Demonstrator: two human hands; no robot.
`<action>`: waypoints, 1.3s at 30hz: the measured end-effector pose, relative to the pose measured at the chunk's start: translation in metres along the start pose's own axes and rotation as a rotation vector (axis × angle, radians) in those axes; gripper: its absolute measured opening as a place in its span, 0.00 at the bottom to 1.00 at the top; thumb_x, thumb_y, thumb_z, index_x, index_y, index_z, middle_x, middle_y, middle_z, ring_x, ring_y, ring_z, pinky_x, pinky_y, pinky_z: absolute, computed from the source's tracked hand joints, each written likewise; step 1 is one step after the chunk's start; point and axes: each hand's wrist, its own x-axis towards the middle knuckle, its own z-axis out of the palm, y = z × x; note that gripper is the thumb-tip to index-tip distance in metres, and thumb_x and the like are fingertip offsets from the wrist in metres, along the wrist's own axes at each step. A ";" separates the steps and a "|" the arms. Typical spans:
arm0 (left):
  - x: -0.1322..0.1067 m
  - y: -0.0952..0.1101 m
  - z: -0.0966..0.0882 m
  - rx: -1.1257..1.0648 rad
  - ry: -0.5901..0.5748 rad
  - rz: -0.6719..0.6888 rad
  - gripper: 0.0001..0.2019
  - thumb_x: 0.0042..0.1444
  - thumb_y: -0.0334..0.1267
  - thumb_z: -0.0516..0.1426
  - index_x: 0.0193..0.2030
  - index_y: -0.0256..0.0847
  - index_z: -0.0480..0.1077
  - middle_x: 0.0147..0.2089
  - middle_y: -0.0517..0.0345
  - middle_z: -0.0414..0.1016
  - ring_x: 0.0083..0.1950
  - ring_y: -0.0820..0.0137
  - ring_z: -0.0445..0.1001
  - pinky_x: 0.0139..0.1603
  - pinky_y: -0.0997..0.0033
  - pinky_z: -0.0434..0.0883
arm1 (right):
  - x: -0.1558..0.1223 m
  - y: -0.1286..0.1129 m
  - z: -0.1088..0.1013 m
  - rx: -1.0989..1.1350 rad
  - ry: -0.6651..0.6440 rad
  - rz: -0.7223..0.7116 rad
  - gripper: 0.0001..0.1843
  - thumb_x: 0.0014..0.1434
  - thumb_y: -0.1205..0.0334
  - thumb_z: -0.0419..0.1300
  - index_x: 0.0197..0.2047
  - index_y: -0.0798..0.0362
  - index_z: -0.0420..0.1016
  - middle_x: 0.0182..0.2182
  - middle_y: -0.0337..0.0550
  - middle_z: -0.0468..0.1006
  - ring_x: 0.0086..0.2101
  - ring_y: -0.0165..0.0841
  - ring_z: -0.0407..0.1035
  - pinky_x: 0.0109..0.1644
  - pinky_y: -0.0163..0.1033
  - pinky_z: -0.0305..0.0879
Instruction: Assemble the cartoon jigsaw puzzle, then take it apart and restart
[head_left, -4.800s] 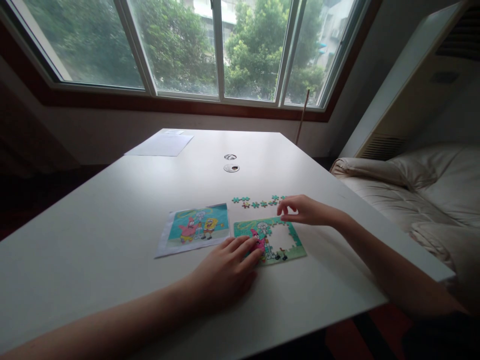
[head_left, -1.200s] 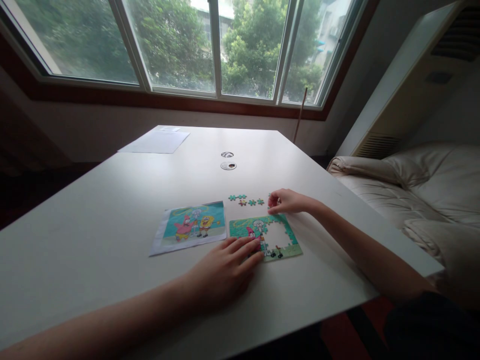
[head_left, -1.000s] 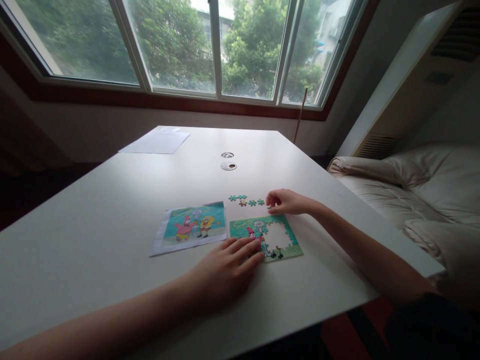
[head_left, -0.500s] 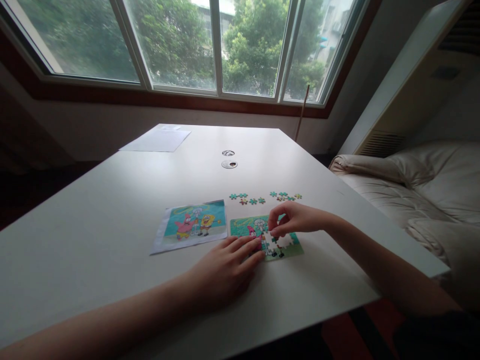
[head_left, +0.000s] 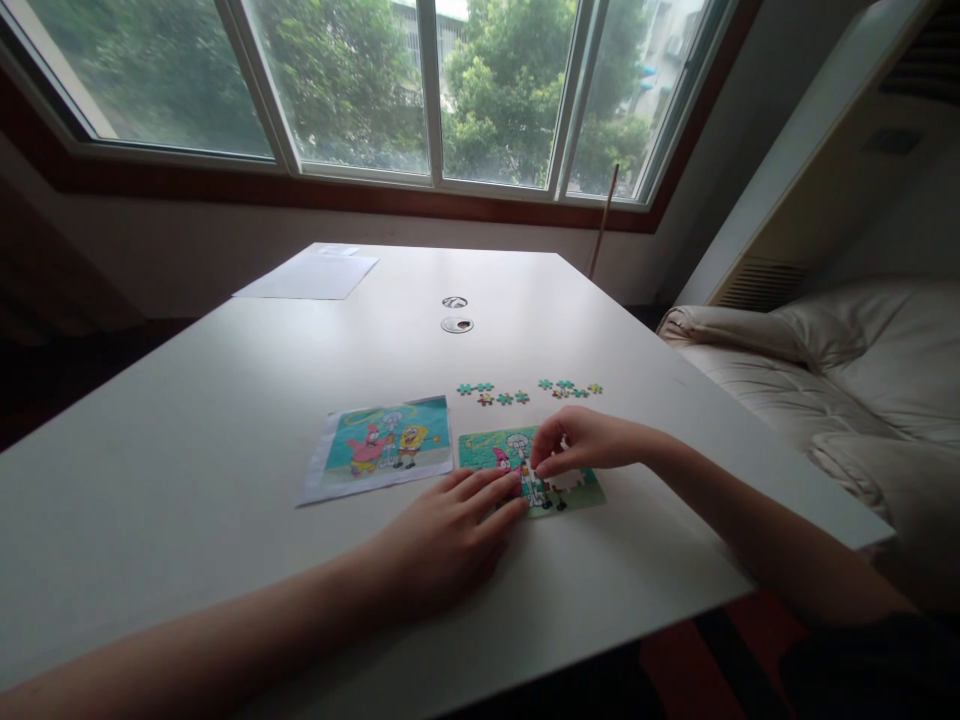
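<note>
The cartoon jigsaw puzzle [head_left: 480, 443] lies partly filled on the white table, with a white gap right of its middle. My left hand [head_left: 454, 535] rests flat, fingers stretched out over the puzzle's lower left part. Above the gap's left side, my right hand [head_left: 589, 438] is closed in a pinch, its fingertips down on the puzzle at a puzzle piece they mostly hide. To the left lies a printed reference picture [head_left: 390, 438] of the same cartoon figures. Loose teal and yellow puzzle pieces [head_left: 505, 398] are scattered behind the puzzle, with more pieces [head_left: 564, 385] to their right.
Two round inserts or discs, the nearer disc [head_left: 457, 325] and the farther disc [head_left: 454, 302], sit mid-table. White paper [head_left: 307, 275] lies at the far left corner of the table [head_left: 225, 400]. A cream sofa [head_left: 750, 370] stands along the right side.
My right hand has shifted slightly left and down on the puzzle. The gap's left side now shows more of the printed picture. My left hand stays in place.
</note>
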 end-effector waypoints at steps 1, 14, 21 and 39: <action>0.000 0.000 0.000 0.002 0.000 -0.002 0.17 0.59 0.32 0.46 0.54 0.37 0.60 0.58 0.48 0.62 0.55 0.58 0.62 0.51 0.56 0.62 | 0.000 0.000 0.000 -0.012 0.006 -0.001 0.14 0.48 0.55 0.61 0.34 0.57 0.77 0.25 0.41 0.76 0.27 0.27 0.65 0.29 0.30 0.60; -0.001 -0.001 0.001 0.006 -0.012 0.004 0.17 0.59 0.33 0.46 0.54 0.37 0.60 0.58 0.48 0.62 0.56 0.57 0.62 0.52 0.55 0.62 | -0.002 -0.009 0.004 -0.160 0.050 -0.002 0.11 0.49 0.58 0.60 0.34 0.54 0.77 0.25 0.38 0.75 0.26 0.27 0.65 0.29 0.30 0.58; 0.000 -0.001 0.000 0.008 -0.003 0.007 0.17 0.58 0.32 0.46 0.54 0.36 0.60 0.58 0.47 0.62 0.55 0.57 0.62 0.51 0.55 0.62 | -0.002 -0.012 0.009 -0.247 0.116 0.015 0.08 0.47 0.62 0.61 0.33 0.53 0.74 0.25 0.37 0.73 0.27 0.27 0.65 0.30 0.29 0.58; -0.001 -0.001 0.002 -0.011 -0.021 0.001 0.17 0.58 0.32 0.47 0.55 0.37 0.60 0.59 0.47 0.61 0.56 0.58 0.62 0.52 0.55 0.63 | -0.002 0.007 -0.012 -0.228 0.154 0.005 0.12 0.52 0.55 0.57 0.32 0.56 0.73 0.26 0.39 0.72 0.27 0.26 0.62 0.30 0.31 0.56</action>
